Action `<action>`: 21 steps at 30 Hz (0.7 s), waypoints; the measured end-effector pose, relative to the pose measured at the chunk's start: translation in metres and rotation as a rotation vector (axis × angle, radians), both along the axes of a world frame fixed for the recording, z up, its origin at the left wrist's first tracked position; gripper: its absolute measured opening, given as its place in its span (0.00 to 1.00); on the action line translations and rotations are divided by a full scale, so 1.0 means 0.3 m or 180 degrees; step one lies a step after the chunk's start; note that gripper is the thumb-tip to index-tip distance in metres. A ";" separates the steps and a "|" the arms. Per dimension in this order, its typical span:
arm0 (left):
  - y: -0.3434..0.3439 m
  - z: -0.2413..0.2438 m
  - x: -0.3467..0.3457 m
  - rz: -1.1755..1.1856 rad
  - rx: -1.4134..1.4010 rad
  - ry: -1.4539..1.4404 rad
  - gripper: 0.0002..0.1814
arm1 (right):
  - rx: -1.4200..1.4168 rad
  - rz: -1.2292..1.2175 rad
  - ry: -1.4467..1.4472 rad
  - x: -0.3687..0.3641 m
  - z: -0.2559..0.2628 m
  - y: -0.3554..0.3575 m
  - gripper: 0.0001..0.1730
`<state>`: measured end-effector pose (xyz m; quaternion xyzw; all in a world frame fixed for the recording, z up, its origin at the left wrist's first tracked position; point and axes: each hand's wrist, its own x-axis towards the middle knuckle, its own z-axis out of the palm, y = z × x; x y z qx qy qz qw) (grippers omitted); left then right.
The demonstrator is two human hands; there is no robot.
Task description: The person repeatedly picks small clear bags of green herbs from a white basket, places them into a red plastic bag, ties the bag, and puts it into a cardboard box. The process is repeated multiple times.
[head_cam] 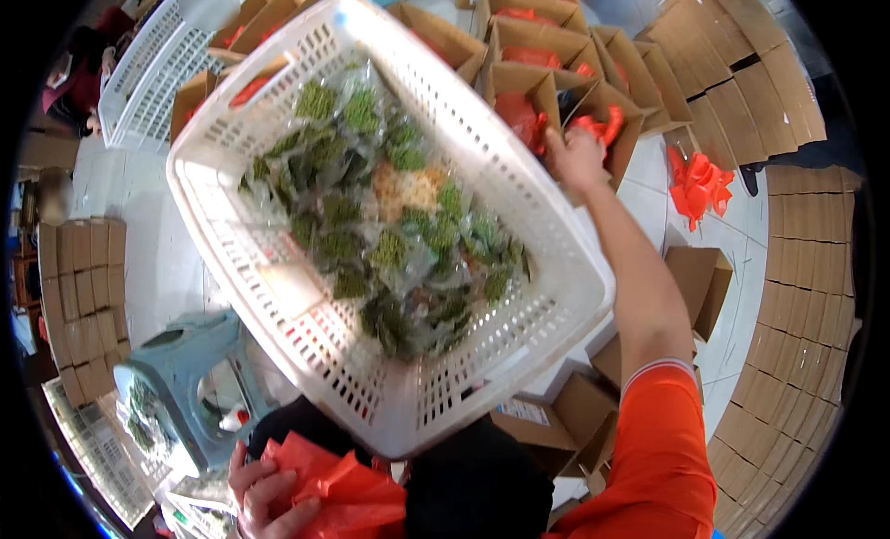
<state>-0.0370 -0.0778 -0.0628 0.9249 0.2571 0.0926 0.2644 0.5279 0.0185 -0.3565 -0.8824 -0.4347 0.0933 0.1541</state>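
Note:
A white perforated plastic basket [396, 417] sits slanted before me, above my dark-clothed legs. Inside are several clear bags of green plant-like pieces [338, 247] and a pale yellowish patch of contents [410, 186]. My left hand [268, 494] grips crumpled red plastic bags [354, 494] below the basket. Beyond the basket's right rim, my right hand [583, 156] reaches into an open cardboard box [626, 146]. Its fingers are by a red plastic bag [598, 124] in that box; whether they hold it is unclear.
Several open cartons [542, 31] with red bags stand behind the basket. Stacked cardboard [793, 316] lines the right side. A loose red bag [699, 184] lies on the tiled floor. At left are a blue plastic stool [184, 344], white baskets [163, 73] and another person [73, 87].

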 end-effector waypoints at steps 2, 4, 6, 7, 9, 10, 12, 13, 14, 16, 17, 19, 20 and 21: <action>-0.008 0.010 -0.004 0.0033 -0.0133 0.0090 0.28 | 0.0196 0.0276 0.0306 0.025 0.063 -0.035 0.27; -0.031 -0.008 -0.032 0.0003 -0.0127 0.0217 0.21 | 0.1233 0.0122 0.0846 0.007 0.126 -0.153 0.25; -0.031 -0.014 0.002 -0.0023 0.0041 0.0171 0.14 | 0.1866 -0.0606 0.1233 -0.059 0.311 -0.287 0.21; -0.040 -0.006 0.011 -0.0032 0.0089 0.0148 0.13 | 0.1892 -0.0857 0.1239 -0.090 0.383 -0.369 0.19; -0.068 -0.007 -0.007 0.0079 0.0299 0.0015 0.17 | 0.2247 -0.0555 0.1442 -0.222 0.506 -0.461 0.17; -0.090 0.005 -0.020 0.0158 0.0326 0.0010 0.17 | 0.2203 -0.0610 0.1635 -0.307 0.593 -0.516 0.17; -0.118 0.048 -0.036 0.0302 0.0334 -0.0041 0.20 | 0.2052 -0.0482 0.1794 -0.522 0.778 -0.624 0.15; -0.143 0.064 -0.049 0.0503 0.0275 -0.0135 0.20 | 0.1913 -0.0289 0.1792 -0.641 0.859 -0.689 0.15; -0.165 0.064 -0.065 0.0682 0.0224 -0.0264 0.20 | 0.1746 0.0174 0.1951 -0.764 0.945 -0.770 0.16; -0.199 0.040 -0.099 0.1015 -0.0029 -0.0788 0.19 | 0.1347 0.1645 0.1599 -0.930 1.088 -0.867 0.21; -0.225 0.062 -0.100 0.1275 -0.0435 -0.1039 0.17 | 0.1079 0.2644 0.1114 -0.991 1.136 -0.890 0.24; -0.259 0.064 -0.121 0.1565 -0.0910 -0.1773 0.15 | 0.1270 0.2886 0.0914 -1.159 1.184 -0.926 0.27; -0.265 0.070 -0.124 0.1499 -0.1066 -0.2023 0.15 | 0.1234 0.2790 0.0928 -1.235 1.186 -0.949 0.29; -0.264 0.077 -0.130 0.1322 -0.0851 -0.2127 0.15 | 0.1216 0.2705 0.0952 -1.296 1.176 -0.965 0.31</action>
